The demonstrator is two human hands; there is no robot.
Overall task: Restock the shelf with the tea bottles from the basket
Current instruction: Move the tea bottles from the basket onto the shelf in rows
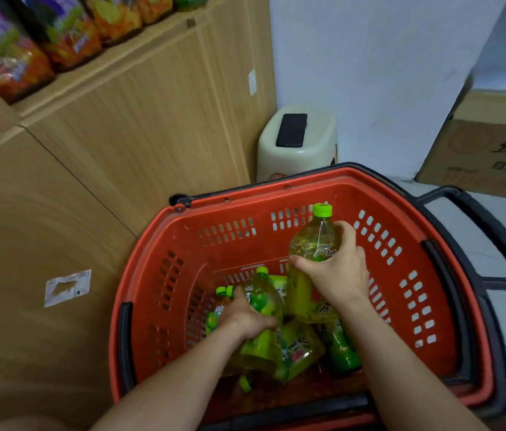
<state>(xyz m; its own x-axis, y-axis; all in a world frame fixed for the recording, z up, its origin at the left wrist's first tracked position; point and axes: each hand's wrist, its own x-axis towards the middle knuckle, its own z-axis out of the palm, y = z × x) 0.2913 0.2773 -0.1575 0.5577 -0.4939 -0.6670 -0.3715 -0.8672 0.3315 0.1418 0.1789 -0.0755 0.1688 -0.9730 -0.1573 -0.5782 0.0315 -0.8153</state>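
Both hands in the red basket (230, 244), centre of frame, one bottle each.
- Right grip (335, 275): fingers wrapped round the shoulder of the raised bottle (310, 244). It stands near upright, cap topmost, against the far wall, above the others.
- Left grip (245, 315): clamped on the low bottle (268, 301), which is tilted and lies among the loose bottles (299, 349) on the basket floor.

Step in hand, as I judge it, is lifting a pair out for the shelf (152, 119), which takes up the left of frame.
- Hold each by the body, not the cap; these look full and heavy.
- Draw the low one straight up so it does not drag its neighbours.
- Bring both clear of the rim before swinging left.
- The right grip sits high on its bottle (a lower hold would steady it).

Count:
- Bottles: two held, at least four loose. The heap overlaps, so no firm total.
- Green caps showing: five.
- Basket: one.
- Stool (295, 160): one, upper centre, with one phone (292, 129) lying on it.
- Box (494, 150): one, right edge.
- Snack bags (27, 42): at least four, upper left on the shelf top.
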